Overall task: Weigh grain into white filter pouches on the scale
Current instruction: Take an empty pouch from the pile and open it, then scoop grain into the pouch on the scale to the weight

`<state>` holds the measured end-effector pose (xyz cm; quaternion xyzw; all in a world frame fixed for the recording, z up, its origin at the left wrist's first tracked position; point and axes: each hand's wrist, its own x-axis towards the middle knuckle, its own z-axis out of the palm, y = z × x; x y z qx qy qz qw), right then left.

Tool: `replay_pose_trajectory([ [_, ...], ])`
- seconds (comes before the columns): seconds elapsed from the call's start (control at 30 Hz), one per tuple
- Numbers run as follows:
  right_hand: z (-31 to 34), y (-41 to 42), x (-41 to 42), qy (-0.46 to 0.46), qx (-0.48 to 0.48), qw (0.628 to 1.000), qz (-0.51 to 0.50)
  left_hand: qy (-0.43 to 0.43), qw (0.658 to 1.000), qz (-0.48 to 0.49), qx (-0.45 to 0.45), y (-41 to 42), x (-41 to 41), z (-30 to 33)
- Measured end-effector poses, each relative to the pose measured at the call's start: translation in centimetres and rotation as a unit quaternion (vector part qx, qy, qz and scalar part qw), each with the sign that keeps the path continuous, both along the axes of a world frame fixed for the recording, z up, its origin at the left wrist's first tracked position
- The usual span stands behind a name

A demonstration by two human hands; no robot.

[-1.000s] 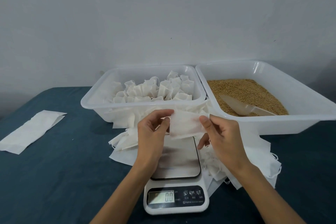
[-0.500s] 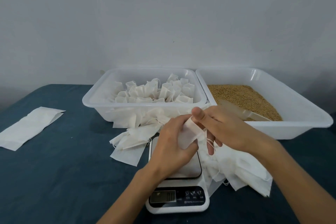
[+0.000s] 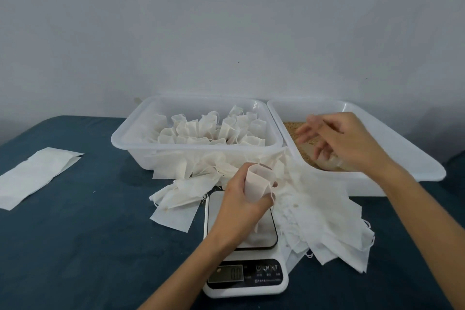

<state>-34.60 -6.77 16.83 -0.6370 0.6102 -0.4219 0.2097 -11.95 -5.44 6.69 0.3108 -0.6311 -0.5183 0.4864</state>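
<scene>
My left hand [image 3: 239, 205] grips a white filter pouch [image 3: 258, 181], held upright with its mouth open, just above the platform of the white digital scale [image 3: 245, 277]. My right hand [image 3: 337, 141] hovers, blurred, over the tan grain [image 3: 293, 128] in the right white tub [image 3: 402, 148], fingers spread and holding nothing. A pale scoop [image 3: 329, 162] lies in the grain beneath that hand, partly hidden. The scale's display is too blurred to read.
A left white tub [image 3: 130, 145] holds several filled pouches. Loose empty pouches [image 3: 327, 221] lie heaped in front of the tubs and right of the scale. A flat white sheet [image 3: 35, 176] lies at the far left on the dark blue cloth.
My right hand let go of the pouch and moved right and away, over the grain tub. My left hand kept the pouch, now opened and upright over the scale.
</scene>
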Motion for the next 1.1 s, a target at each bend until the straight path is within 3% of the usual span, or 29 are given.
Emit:
replay_pose_trajectory([
  [0.07, -0.9, -1.3, -3.7, 0.118, -0.014, 0.990, -0.078, 0.006, 1.000, 0.005, 0.002, -0.1, -0.1, -0.1],
  [0.13, -1.9, -2.5, -6.9, 0.241, 0.060, 0.961, -0.124, 0.007, 1.000, 0.018, 0.003, -0.2, -0.1, -0.2],
  [0.33, -4.7, -4.9, -10.6, 0.384, 0.228, 0.882, -0.154, -0.012, 0.999, 0.037, 0.025, -0.6, 0.0, -0.4],
  [0.47, -5.7, -5.8, -11.0, 0.426, 0.277, 0.851, -0.137, -0.006, 0.998, 0.048, 0.028, -0.4, 0.0, 0.0],
  [0.67, -6.3, -6.2, -11.8, 0.429, 0.296, 0.844, -0.124, -0.007, 0.998, 0.048, 0.025, -0.3, -0.1, 0.1],
  [0.83, -5.3, -5.4, -14.0, 0.466, 0.197, 0.843, -0.186, -0.001, 0.998, 0.054, 0.018, -0.7, 0.0, -0.2],
  [1.0, -3.6, -4.7, -16.3, 0.574, 0.169, 0.765, -0.237, -0.011, 0.998, 0.053, 0.007, -0.8, 0.0, -0.3],
  [1.1, -3.7, -4.4, -16.5, 0.601, 0.179, 0.748, -0.217, -0.014, 0.998, 0.054, 0.008, -0.7, 0.0, -0.2],
])
